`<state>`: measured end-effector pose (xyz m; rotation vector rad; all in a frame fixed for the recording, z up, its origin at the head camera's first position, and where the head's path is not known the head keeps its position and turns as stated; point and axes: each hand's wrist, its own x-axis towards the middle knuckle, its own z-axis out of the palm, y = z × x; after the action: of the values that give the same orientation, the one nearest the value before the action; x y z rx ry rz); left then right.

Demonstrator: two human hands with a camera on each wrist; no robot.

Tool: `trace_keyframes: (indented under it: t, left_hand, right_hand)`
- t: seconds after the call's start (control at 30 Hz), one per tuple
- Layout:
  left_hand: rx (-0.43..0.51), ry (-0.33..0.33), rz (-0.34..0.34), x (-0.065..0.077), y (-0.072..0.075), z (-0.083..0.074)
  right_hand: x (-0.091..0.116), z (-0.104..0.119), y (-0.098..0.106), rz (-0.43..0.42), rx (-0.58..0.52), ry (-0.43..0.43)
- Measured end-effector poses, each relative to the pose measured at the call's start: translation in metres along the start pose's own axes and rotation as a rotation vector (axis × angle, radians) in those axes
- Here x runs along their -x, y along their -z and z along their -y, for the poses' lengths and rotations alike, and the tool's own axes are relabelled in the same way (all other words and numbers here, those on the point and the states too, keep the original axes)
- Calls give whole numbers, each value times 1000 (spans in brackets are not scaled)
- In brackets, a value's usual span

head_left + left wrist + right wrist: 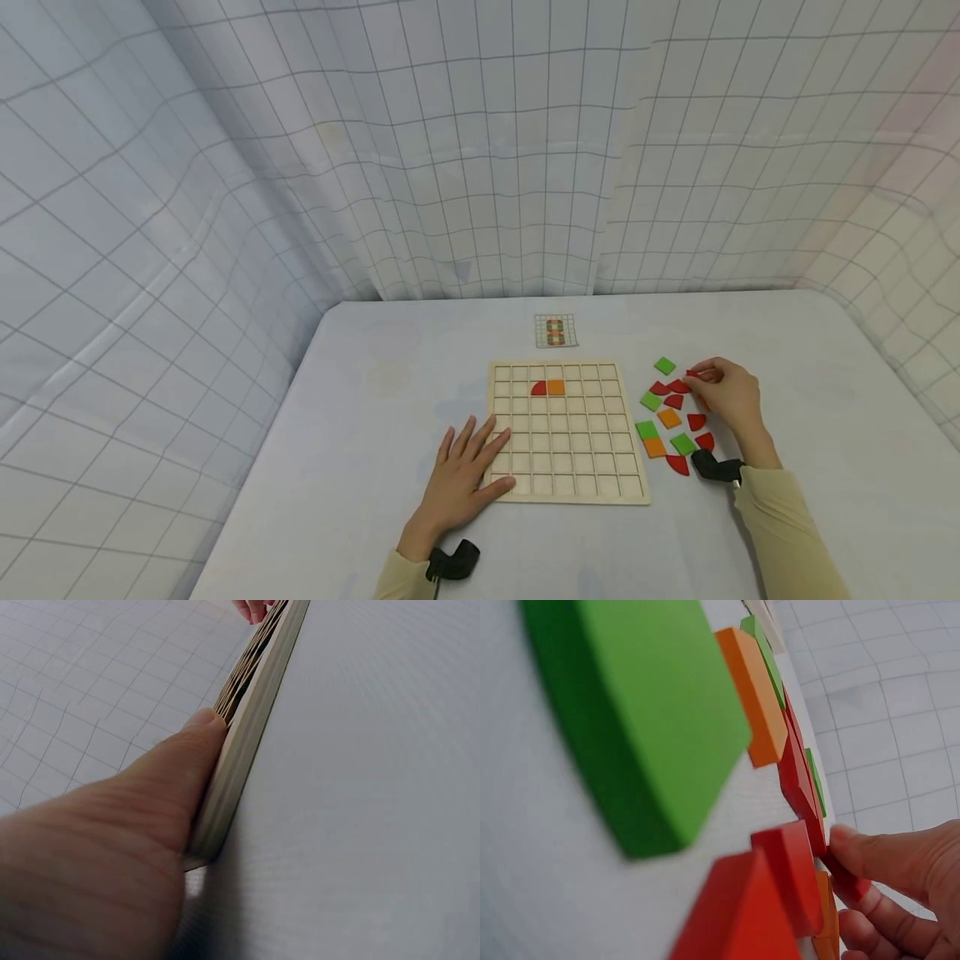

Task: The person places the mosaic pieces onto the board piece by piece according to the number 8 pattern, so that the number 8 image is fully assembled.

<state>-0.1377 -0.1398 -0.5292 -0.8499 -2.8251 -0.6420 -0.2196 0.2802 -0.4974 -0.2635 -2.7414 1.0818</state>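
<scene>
Fingers spread, the left hand (459, 485) rests at eight o'clock on a square, gridded, pale wooden board (562, 443), which looks stiff and light, liable to slide unless steadied by its rim. At three o'clock lie flat green squares (683, 444), orange squares (655, 447) and red quarter-circles (678, 465), seemingly hard and smooth. At this cluster's one o'clock, the right hand (726, 398) pinches a thick, flat red piece (846, 879), its outline partly covered, between thumb and fingers; it should weigh little but could slip, so opposite side edges suit best. Beyond the board, at twelve o'clock, lies a small gridded card (556, 332) with a coloured pattern.
</scene>
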Motion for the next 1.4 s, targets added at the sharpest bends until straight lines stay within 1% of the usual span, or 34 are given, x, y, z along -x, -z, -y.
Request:
trace_keyframes:
  t: [0.17, 0.27, 0.4, 0.63, 0.7, 0.8, 0.9, 1.03, 1.13, 1.27, 1.4]
  left_hand:
    - [2, 1, 1, 1, -1, 0]
    - [4, -1, -5, 1, -1, 0]
    - [3, -5, -11, 0, -1, 1]
    - [8, -3, -15, 0, -1, 1]
    - [9, -3, -17, 0, -1, 1]
    - [4, -1, -17, 0, -2, 1]
    - [0, 0, -16, 0, -2, 1]
    - [4, -1, -16, 0, -1, 1]
    - [7, -2, -15, 0, -1, 1]
    - [12, 0, -14, 0, 0, 0]
    - [13, -1, -14, 1, 0, 0]
  right_hand:
    - [3, 4, 1, -67, -34, 27]
    - [5, 8, 2, -85, -72, 51]
    - [7, 14, 2, -74, -119, 90]
    - [6, 24, -10, -63, -158, 216]
    - [7, 30, -13, -38, -178, 233]
    - [10, 45, -14, 58, -232, 262]
    - [14, 63, -15, 136, -268, 282]
    - [13, 76, -24, 209, -263, 293]
    - [12, 81, -34, 271, -266, 295]
    - [9, 86, -49, 323, -279, 300]
    - [8, 91, -63, 324, -269, 322]
